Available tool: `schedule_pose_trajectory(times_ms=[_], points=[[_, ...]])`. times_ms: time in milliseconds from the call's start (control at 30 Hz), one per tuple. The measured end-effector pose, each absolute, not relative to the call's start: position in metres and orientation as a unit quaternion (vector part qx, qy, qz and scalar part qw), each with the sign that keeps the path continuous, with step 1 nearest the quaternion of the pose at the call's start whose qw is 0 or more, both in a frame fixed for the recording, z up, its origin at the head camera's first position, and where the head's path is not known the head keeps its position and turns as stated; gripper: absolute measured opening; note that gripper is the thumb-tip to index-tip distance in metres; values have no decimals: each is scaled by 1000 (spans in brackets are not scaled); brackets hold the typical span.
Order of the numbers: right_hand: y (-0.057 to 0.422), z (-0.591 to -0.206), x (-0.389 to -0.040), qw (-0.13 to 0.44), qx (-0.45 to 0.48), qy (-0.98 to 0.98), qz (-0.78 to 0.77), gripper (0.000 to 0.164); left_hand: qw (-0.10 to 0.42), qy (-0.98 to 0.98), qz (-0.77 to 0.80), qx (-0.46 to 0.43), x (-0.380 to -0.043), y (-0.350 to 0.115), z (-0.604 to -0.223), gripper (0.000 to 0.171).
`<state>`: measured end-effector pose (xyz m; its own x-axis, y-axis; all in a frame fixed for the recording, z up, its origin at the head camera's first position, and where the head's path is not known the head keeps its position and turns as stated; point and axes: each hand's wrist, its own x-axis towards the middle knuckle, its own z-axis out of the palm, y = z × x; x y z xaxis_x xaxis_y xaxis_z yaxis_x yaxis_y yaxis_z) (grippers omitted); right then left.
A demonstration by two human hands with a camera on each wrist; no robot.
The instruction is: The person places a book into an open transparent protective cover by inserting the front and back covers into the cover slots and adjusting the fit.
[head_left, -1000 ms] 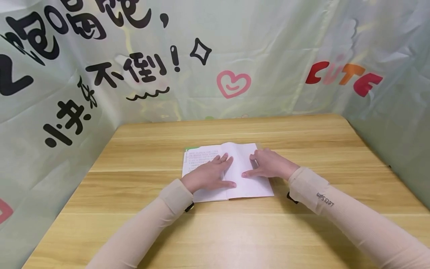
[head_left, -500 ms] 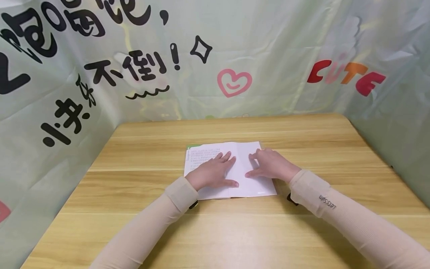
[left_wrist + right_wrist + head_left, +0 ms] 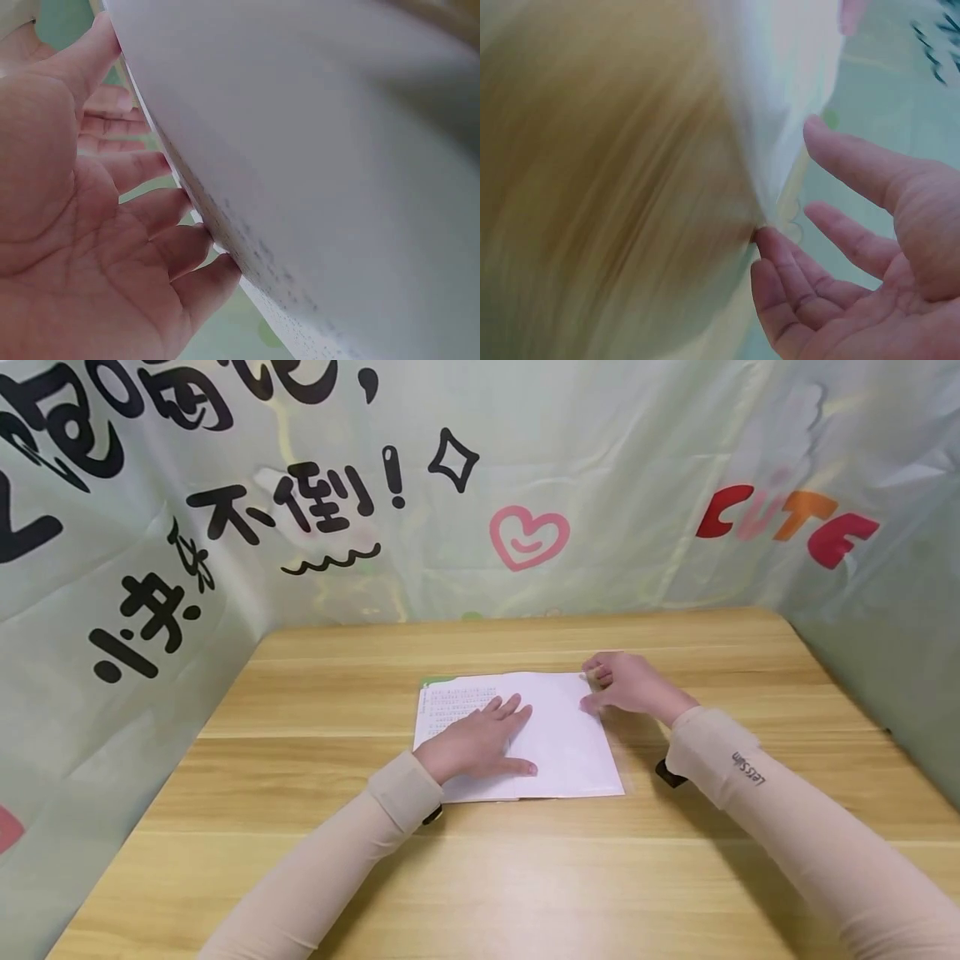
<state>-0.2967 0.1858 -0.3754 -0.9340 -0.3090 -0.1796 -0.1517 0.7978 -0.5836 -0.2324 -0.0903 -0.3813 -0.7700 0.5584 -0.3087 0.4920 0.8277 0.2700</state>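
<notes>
A booklet [image 3: 562,752] lies spread flat on the wooden table, with small printed text on its left page and a blank white right page. A bit of green shows at its far left corner. My left hand [image 3: 480,747] rests on the middle of it, fingers straight and thumb spread; its fingertips touch the paper in the left wrist view. At the far right corner is my right hand [image 3: 633,683]. In the right wrist view, the bent fingers of the right hand [image 3: 855,255] touch the page corner [image 3: 769,214], while its thumb stands apart from them.
The wooden table [image 3: 375,877] extends around the booklet on all sides. Behind it and at both sides hangs a pale green cloth [image 3: 615,460] with black writing, a pink heart and the word CUTE. Both forearms wear beige sleeves.
My right hand has moved from the right page out to its far right corner. The right page lies flatter than before. My left hand stays on the booklet, slightly farther right in view.
</notes>
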Motion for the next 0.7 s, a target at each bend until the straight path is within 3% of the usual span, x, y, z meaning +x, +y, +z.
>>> schedule_pose_trajectory(times_ms=[133,333,433,700], points=[[196,-376,-301,175,-74,894,-405,72,192,936,87,281,-232,-91,-380,96],[208,-386,-294,270,-68,836,-473,36,193,934,96,285,-231,-92,-381,97],[209,-387,-285,312,-82,814,-483,29,194,933,104,285,-231,-93,-381,98],[204,-397,-279,338,-96,765,-540,29,192,932,111,288,-231,-94,-381,99]])
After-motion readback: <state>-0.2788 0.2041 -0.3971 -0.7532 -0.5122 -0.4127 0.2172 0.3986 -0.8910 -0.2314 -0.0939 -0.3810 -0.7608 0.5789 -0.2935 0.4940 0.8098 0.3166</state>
